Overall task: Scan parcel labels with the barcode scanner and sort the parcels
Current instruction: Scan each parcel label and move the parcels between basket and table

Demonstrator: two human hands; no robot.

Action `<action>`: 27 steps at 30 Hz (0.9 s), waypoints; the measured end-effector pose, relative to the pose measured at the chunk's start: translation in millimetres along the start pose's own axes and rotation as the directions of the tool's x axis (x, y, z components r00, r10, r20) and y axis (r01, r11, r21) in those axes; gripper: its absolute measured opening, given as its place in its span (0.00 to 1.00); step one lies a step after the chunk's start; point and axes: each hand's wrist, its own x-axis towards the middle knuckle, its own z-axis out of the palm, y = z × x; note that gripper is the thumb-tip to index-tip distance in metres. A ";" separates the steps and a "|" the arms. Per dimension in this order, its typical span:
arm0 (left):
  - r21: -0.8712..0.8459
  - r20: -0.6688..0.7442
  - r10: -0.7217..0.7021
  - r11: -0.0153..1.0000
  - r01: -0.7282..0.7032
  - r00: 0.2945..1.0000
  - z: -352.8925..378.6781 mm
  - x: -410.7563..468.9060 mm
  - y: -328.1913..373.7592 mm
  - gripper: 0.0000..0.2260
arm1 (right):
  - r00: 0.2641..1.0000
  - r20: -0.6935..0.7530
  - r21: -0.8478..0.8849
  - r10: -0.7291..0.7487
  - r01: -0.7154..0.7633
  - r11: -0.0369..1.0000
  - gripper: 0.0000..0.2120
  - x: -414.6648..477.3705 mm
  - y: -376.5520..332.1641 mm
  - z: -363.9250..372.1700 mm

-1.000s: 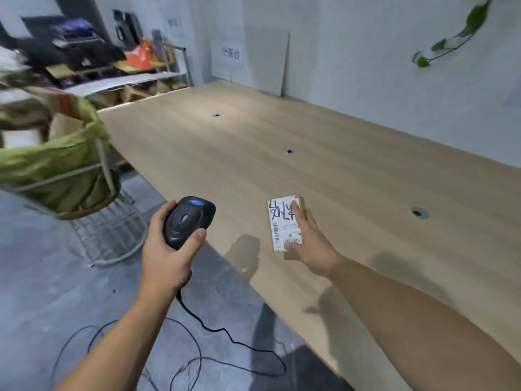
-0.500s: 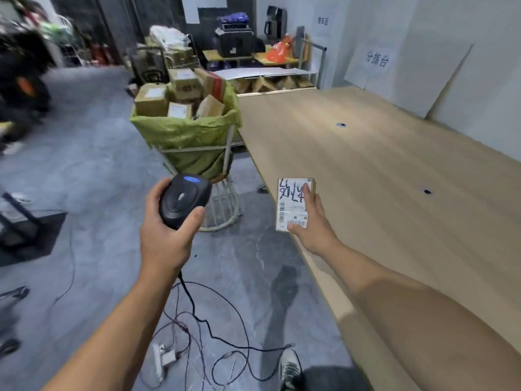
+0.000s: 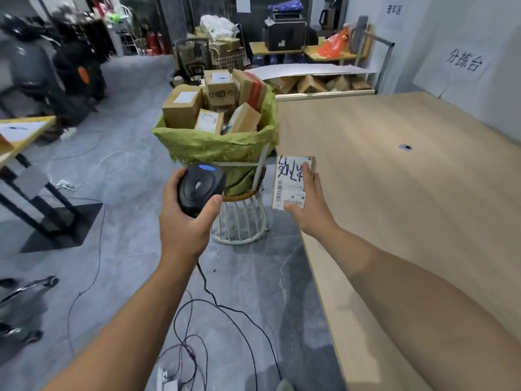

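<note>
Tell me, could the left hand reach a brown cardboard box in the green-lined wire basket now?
Probably reach, yes, but not grasp: the left hand grips the black barcode scanner. The green-lined wire basket of brown cardboard boxes stands just ahead, nothing between them.

The barcode scanner (image 3: 200,187), black and rounded with a blue button at its top, sits in the grip of the left hand (image 3: 183,224), and its black cable (image 3: 208,289) hangs below the wrist. The small parcel (image 3: 290,179), a flat cardboard box, stands upright in the right hand (image 3: 310,207), just right of the scanner. Its white label, with barcodes and black handwritten marks, faces the camera. Beyond both hands, more cardboard parcels (image 3: 217,105) are heaped in a green-lined basket (image 3: 214,148).
</note>
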 end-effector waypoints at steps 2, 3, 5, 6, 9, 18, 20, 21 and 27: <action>0.006 -0.028 0.001 1.000 -0.001 1.000 9.1 19.5 -9.1 0.27 | 1.000 0.009 0.014 -0.028 0.028 0.999 0.48 28.8 -8.2 9.6; 0.003 -0.026 -0.007 1.000 0.007 1.000 12.9 29.7 -14.9 0.27 | 0.999 0.017 0.018 -0.040 0.040 0.999 0.48 41.9 -12.5 15.1; -0.017 -0.023 -0.033 0.999 0.033 0.999 18.6 50.8 -31.1 0.27 | 0.998 0.041 0.023 -0.038 0.037 0.999 0.48 68.0 -16.3 28.4; -0.021 -0.027 -0.044 0.999 0.043 0.999 20.5 61.9 -38.7 0.27 | 0.998 0.050 0.026 -0.032 0.030 0.999 0.48 80.4 -17.8 35.0; -0.027 -0.020 -0.071 0.997 0.071 0.997 25.6 101.7 -63.6 0.27 | 0.998 0.056 0.026 -0.036 0.034 0.999 0.48 119.9 -25.2 52.1; -0.090 0.113 -0.093 0.991 0.103 0.989 28.0 247.3 -138.8 0.31 | 0.997 -0.055 -0.006 -0.050 0.050 0.999 0.50 259.6 -76.7 107.7; -0.087 0.117 -0.095 0.991 0.106 0.989 22.9 278.3 -149.2 0.31 | 0.995 -0.086 -0.010 -0.040 0.040 0.999 0.50 284.3 -89.3 116.6; -0.089 0.117 -0.098 0.990 0.109 0.988 20.7 292.1 -155.2 0.31 | 0.995 -0.098 -0.014 -0.028 0.027 1.000 0.50 295.4 -93.3 119.5; -0.083 0.062 -0.130 0.987 0.135 0.990 7.7 349.1 -182.5 0.30 | 0.997 -0.079 -0.029 -0.005 0.002 1.000 0.50 360.3 -111.6 140.4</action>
